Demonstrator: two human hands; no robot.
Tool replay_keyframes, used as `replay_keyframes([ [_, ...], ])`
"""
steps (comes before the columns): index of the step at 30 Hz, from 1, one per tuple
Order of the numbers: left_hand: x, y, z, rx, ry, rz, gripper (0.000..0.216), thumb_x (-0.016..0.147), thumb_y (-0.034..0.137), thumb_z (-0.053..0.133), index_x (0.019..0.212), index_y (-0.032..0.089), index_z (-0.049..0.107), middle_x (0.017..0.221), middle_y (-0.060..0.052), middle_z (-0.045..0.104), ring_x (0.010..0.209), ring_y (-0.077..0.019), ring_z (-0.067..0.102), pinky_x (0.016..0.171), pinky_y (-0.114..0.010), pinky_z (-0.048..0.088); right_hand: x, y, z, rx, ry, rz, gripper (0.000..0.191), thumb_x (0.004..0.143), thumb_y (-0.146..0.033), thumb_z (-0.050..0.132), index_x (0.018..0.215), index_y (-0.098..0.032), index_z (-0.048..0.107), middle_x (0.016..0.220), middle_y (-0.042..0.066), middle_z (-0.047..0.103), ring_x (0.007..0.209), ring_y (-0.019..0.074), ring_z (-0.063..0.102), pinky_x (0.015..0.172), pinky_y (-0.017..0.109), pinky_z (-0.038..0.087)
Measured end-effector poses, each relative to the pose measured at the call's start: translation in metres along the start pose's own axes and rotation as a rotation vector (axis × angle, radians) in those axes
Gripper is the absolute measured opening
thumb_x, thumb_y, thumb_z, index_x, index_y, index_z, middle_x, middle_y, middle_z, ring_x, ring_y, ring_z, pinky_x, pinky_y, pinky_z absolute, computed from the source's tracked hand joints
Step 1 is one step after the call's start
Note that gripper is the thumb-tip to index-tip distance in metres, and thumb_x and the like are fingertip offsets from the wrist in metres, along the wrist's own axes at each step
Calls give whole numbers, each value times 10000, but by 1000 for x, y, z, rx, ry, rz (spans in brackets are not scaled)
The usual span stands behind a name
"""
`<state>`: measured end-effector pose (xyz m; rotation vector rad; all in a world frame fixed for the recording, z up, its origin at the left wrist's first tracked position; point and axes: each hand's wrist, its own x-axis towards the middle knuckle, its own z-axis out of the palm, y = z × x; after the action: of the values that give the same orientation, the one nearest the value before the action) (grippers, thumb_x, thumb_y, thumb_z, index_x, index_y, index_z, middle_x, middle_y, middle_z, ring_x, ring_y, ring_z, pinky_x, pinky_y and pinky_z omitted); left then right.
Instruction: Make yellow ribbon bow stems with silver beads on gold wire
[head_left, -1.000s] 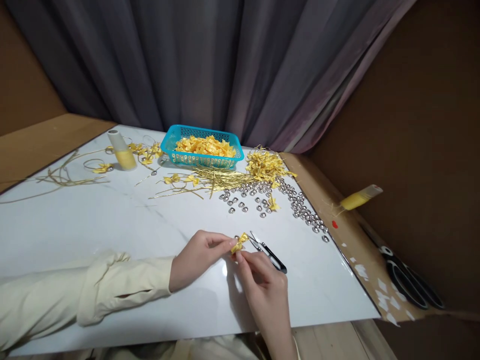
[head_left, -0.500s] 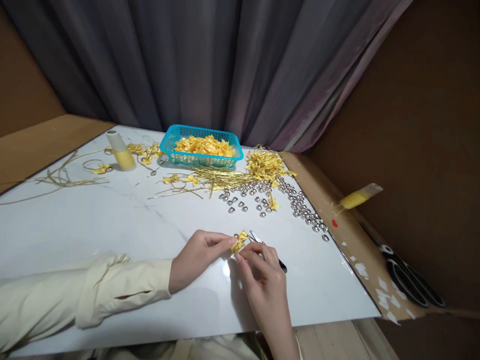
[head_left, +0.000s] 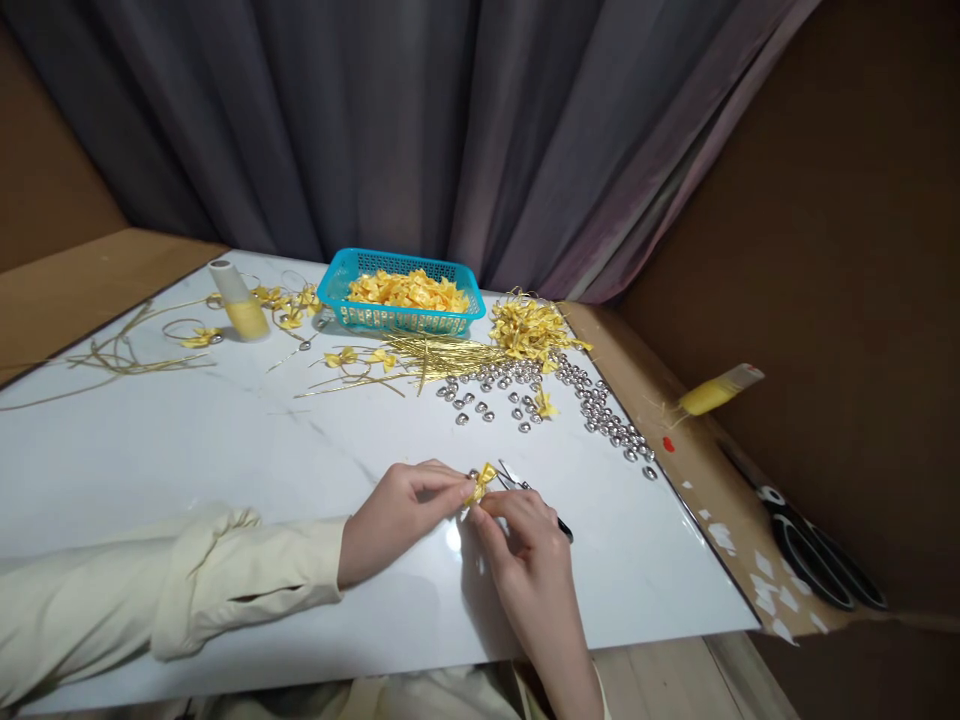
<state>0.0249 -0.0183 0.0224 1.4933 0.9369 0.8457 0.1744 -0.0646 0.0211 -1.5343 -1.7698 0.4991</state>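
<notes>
Between my two hands, low over the white table, is a small yellow ribbon bow. My left hand pinches its left side between thumb and fingertips. From the right, my right hand has thumb and index finger closed at the bow's lower edge; whether they also grip a thin wire there is too small to tell. A silver bead shows at the left fingertips. Partly hidden behind my right hand lies a small pair of scissors with a black handle, its thin blades pointing up and left.
A blue basket of yellow bows stands at the back. Before it lie gold wires, a heap of bows and many silver beads. A yellow bottle stands left; large scissors lie on the right ledge.
The yellow bow has turned slightly between my fingertips and looks narrower. My right hand has shifted only a little; my left hand stays nearly in place.
</notes>
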Motion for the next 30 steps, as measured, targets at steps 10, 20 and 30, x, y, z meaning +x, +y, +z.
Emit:
replay_keyframes([
  [10, 1, 0, 0, 32, -1, 10, 176, 782, 254, 608, 785, 141, 743, 820, -76, 713, 844, -192, 609, 796, -297, 475, 0, -5, 1, -26, -20, -17, 210, 857, -175, 443, 678, -195, 550, 710, 0, 640, 702, 162, 542, 673, 304, 315],
  [20, 2, -5, 1, -3, 36, -37, 192, 756, 293, 625, 796, 135, 727, 860, -84, 692, 832, -189, 611, 775, -276, 473, 1, -1, -3, -13, -11, -43, 203, 854, -187, 446, 675, -204, 540, 702, 2, 638, 715, 164, 554, 684, 303, 358],
  [30, 4, 0, 4, -21, 67, -88, 188, 736, 313, 636, 714, 136, 695, 835, -65, 697, 804, -185, 601, 747, -266, 457, 1, -3, 0, 7, -7, -36, 199, 859, -183, 436, 688, -194, 536, 705, 5, 622, 715, 160, 541, 689, 302, 361],
])
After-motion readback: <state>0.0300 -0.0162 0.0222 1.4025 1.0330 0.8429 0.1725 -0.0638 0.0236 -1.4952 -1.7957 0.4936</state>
